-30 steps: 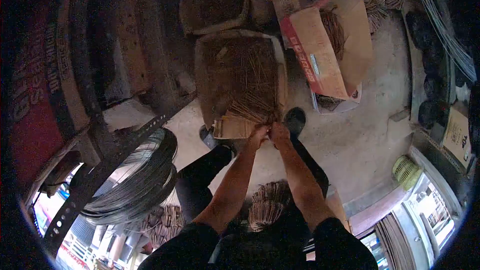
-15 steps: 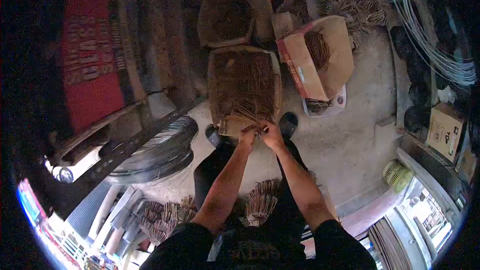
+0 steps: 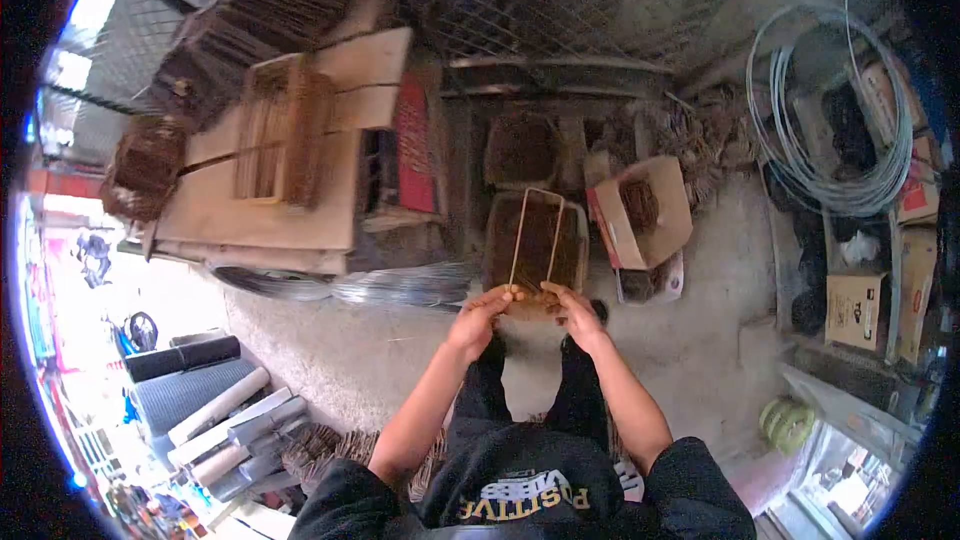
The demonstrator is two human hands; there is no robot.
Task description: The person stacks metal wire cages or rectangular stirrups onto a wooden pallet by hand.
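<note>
Between my hands is a rectangular steel-rod stirrup (image 3: pixel 516 242), its long sides pointing away from me. My left hand (image 3: pixel 480 316) pinches its near left corner. At the near right end, my right hand (image 3: pixel 573 312) has its fingers closed on the rod. Below the stirrup stands an open-topped container (image 3: pixel 580 245) with dark brown contents, too dim to make out. More rectangular stirrups (image 3: pixel 272 130) stand in a bundle on a cardboard-covered surface at left.
A cardboard box (image 3: pixel 672 242) with a coil inside stands right of the container. Wire coils (image 3: pixel 790 120) hang at upper right. Rolled mesh (image 3: pixel 200 400) lies at lower left, and a yellow-green basket (image 3: pixel 786 426) is at right. Bundled rods (image 3: pixel 325 450) lie behind my left arm.
My view has swung left and up, showing the cardboard-covered surface. My hands have moved apart, and the rectangular stirrup now shows between them.
</note>
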